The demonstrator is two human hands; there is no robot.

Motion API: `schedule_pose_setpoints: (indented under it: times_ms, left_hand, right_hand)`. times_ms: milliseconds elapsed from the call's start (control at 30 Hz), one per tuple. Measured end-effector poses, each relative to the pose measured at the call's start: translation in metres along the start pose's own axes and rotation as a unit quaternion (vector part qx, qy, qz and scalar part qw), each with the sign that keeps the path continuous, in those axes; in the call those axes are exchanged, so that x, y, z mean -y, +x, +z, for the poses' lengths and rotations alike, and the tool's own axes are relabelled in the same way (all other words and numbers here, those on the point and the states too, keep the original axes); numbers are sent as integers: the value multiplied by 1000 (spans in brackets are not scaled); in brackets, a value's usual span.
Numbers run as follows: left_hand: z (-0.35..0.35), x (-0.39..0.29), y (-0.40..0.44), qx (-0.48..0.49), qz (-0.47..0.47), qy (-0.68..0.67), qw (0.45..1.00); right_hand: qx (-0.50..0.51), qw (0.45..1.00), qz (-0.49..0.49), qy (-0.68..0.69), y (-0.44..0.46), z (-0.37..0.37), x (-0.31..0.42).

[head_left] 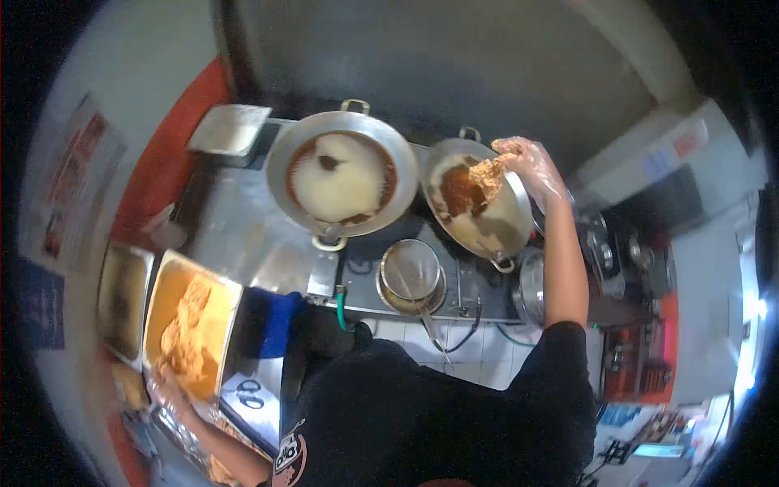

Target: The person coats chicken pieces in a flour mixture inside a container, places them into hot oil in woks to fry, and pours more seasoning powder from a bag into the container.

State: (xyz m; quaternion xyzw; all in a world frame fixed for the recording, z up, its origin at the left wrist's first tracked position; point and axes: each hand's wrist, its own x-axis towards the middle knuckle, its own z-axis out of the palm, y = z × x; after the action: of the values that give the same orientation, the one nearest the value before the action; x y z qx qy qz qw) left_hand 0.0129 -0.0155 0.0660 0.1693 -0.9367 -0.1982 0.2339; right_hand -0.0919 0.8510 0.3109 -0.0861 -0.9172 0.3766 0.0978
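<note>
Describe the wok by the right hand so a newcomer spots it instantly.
Start at the steel counter against the grey wall. The right wok in the picture stands there, by the raised right hand and its breaded piece. Unlike the left wok, whose middle is mostly pale foam, it shows a big reddish-brown patch.

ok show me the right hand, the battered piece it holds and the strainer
Right hand (532, 166): head view, middle of the hand
Battered piece (488, 174): head view, its rough coating
Strainer (411, 269): head view, the mesh
</note>
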Motion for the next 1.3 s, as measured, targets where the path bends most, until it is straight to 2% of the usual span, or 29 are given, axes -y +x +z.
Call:
schedule_pose_setpoints:
  times_ms: [67, 133, 167, 300, 367, 467, 500, 600, 667, 733, 800, 900, 933, 1033, 1100, 1133, 1167, 1200, 1233, 1267, 1300]
  left_hand:
    - [3, 34, 13, 58, -23, 114, 992]
    - [-28, -57, 14, 63, -81, 152, 983]
    - [-22, -29, 16, 33, 10, 47, 998]
    - [-52, -128, 18, 59, -23, -28, 998]
    - [-59, -154, 23, 80, -10, -73, 994]
    - [-65, -178, 30, 77, 20, -67, 995]
    - [-66, -185, 34, 73, 31, -52, 995]
    - [-66, -209, 44, 112, 25, -113, 987]
    - [-55, -218, 54, 76, 65, -121, 988]
    - [-50, -250, 58, 65, 139, -102, 983]
    - [-46, -319, 51, 74, 243, -55, 966]
    - [-29, -413, 47, 114, 308, -52, 943]
    - [-22, -448, 43, 132, 331, -45, 933]
    - [6, -555, 19, 202, 392, 4, 897]
    - [31, -618, 0, 260, 428, 37, 865]
    - [86, -603, 1, 234, 447, -181, 844]
    - [79, -651, -16, 300, 468, -103, 825]
    - [140, -652, -17, 260, 533, -149, 791]
    - [141, -685, -36, 282, 548, -119, 779]
    - [142, -720, -63, 302, 562, -90, 765]
    - [176, -741, -79, 307, 585, -68, 748]
  right_hand:
    - [-21, 997, 56, -44, -1, -29, -64]
    - [-32, 996, 78, -39, -5, -48, -139]
    - [-33, 993, 99, -63, -8, -55, -164]
    - [-70, 975, 178, -117, -15, -57, -268]
    - [-63, 969, 211, -116, -24, -56, -265]
    - [-52, 975, 136, -166, -25, -40, -337]
    - [2, 962, 114, -248, -23, -39, -327]
    - [23, 949, 12, -313, -13, -22, -420]
    - [-68, 956, 201, -204, -21, -18, -393]
    - [-113, 935, 275, -193, -34, -29, -372]
    - [-114, 921, 239, -286, -47, -45, -360]
    - [-217, 935, 168, -226, -97, -81, -299]
    - [-255, 945, 195, -64, -122, -86, -280]
    - [-290, 943, 159, 36, -203, -108, -209]
    - [-332, 925, 172, 66, -259, -104, -174]
    - [-307, 921, 237, 22, -289, -104, -168]
    - [-280, 911, 303, -20, -320, -103, -163]
    - [-319, 910, 263, 18, -351, -93, -146]
    - [-359, 905, 223, 56, -380, -80, -131]
    - [-385, 868, 306, 70, -406, -65, -122]
    - [-408, 823, 387, 83, -431, -51, -114]
